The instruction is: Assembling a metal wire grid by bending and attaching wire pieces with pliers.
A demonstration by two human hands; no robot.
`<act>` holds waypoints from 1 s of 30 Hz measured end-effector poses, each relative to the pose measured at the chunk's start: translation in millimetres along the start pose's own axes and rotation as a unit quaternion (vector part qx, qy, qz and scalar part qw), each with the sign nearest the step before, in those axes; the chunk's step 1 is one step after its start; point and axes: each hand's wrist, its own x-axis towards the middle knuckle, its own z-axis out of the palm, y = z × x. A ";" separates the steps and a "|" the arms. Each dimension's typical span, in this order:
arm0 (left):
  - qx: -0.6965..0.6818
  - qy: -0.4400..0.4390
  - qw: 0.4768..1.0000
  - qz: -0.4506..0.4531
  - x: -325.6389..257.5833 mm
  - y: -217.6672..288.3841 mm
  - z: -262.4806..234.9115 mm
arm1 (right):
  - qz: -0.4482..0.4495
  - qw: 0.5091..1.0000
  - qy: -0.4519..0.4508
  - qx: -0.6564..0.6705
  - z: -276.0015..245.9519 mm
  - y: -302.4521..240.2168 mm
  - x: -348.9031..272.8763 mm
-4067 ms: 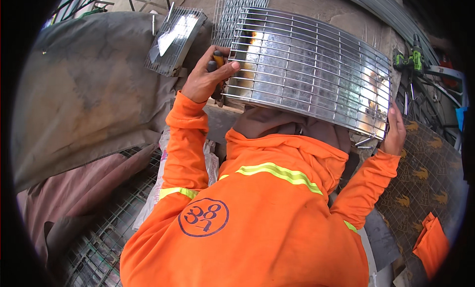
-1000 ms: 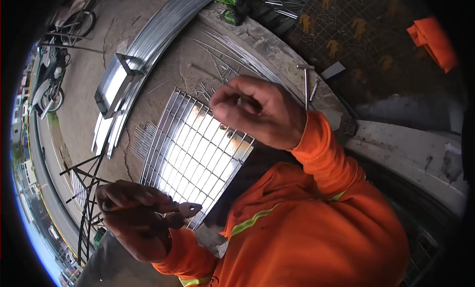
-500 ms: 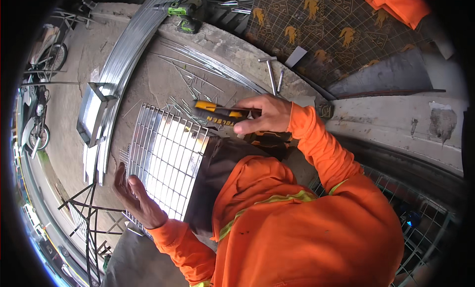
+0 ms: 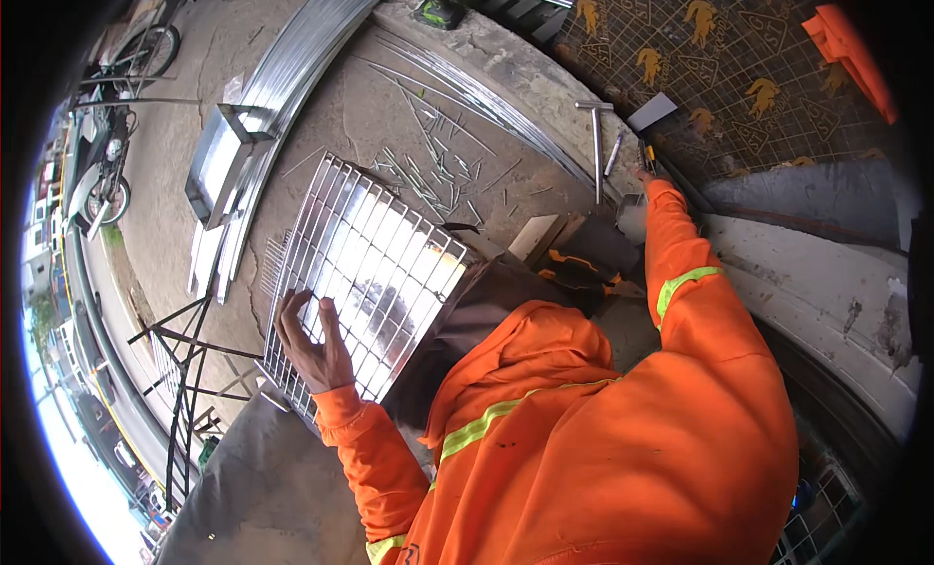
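A box-like wire mesh piece point(image 4: 365, 273) with a shiny metal sheet inside it rests tilted over my lap. My left hand point(image 4: 316, 346) lies against its near left edge, thumb and fingers apart. My right arm stretches far to the right, to the concrete ledge. There my right hand point(image 4: 644, 178) shows only in small part past the sleeve, closed at a yellow-and-black hand tool point(image 4: 650, 155). Just left of it lie a T-shaped metal bar point(image 4: 596, 142) and a thinner metal rod point(image 4: 613, 154).
Cut wire pieces point(image 4: 428, 171) litter the ground beyond the mesh. Long metal strips point(image 4: 302, 49) and an angled metal frame point(image 4: 229, 161) lie to the left. A green drill point(image 4: 438, 10) sits on the ledge point(image 4: 496, 54). A motorcycle point(image 4: 107, 142) stands far left.
My right hand has carried the yellow-and-black tool from above the mesh to the ledge at the right. My left hand has shifted onto the mesh edge. The view has turned.
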 end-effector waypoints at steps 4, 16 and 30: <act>-0.033 -0.001 0.999 0.005 3.2 -0.7 13.1 | -0.038 0.987 0.153 -0.003 -21.4 51.3 102.6; 0.026 -0.015 0.999 0.037 -0.5 -8.1 12.6 | -0.226 0.965 -0.098 0.096 -50.7 25.5 -70.8; -0.021 0.025 0.999 0.026 1.8 -21.9 12.1 | -0.582 0.792 0.044 -0.182 -54.7 70.9 -341.8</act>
